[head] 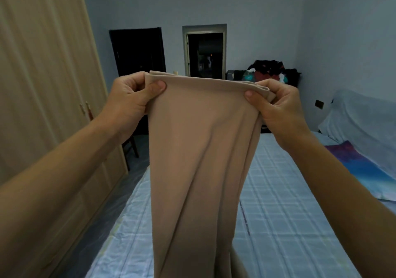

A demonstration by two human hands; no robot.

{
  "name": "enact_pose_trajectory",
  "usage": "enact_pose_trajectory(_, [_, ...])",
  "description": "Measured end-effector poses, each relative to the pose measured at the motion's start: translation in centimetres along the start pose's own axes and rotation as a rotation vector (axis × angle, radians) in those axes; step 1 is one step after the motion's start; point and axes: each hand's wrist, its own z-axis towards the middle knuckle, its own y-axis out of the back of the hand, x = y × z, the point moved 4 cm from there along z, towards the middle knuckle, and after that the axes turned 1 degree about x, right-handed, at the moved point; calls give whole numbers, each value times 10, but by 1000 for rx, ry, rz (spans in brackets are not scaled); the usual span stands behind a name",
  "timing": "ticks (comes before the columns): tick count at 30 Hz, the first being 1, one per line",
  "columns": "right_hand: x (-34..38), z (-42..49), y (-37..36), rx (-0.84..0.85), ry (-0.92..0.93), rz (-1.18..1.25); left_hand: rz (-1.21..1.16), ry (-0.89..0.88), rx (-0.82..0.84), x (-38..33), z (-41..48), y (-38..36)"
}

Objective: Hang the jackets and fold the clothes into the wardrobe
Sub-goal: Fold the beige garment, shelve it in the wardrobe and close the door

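Cloth [199, 159] hangs between hands, above bed [278, 192]; left hand [130, 102] and right hand [276, 108] each pinch top corner; advice: keep top edge taut, level, bring corners together, then lower flat

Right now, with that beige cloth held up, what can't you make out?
All in the head view.
The beige garment: lower end cut off by the bottom edge, so its type is unclear.
The left hand and right hand: fingertips hidden behind the cloth.
The bed: middle hidden by the garment.
The clothes pile by the far wall: too small and dark to tell pieces apart.
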Motion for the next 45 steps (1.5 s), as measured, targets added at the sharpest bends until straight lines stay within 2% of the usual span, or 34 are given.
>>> enact_pose_trajectory(6, [-48,14,4,-18,-115,-47,71,83,-38,47,19,-12])
enact_pose_trajectory(11, [-111,43,2,-39,-199,-122,96,154,-32,116,56,-16])
enact_pose_trajectory(18, [-227,146,-28,-88,-308,-308,183,273,-90,233,173,-16])
enact_pose_trajectory(20, [-242,187,-37,-101,-273,-318,183,252,-103,248,217,-10])
enact_pose_trajectory(23, [-234,235,-45,-132,-118,-295,144,113,-97,237,267,-1])
enact_pose_trajectory(28, [-212,266,-48,-95,73,-259,189,-92,-54,212,288,21])
enact_pose_trajectory(33, [-219,226,-56,-16,75,-306,385,-133,21,215,240,29])
enact_pose_trajectory(39, [-270,102,-59,138,-57,-395,789,-214,267,268,112,30])
enact_pose_trajectory(41, [-299,42,-61,198,-109,-437,803,-196,375,296,52,28])
enact_pose_trajectory(45, [-357,-104,-67,395,-256,-501,741,-39,579,368,-83,30])
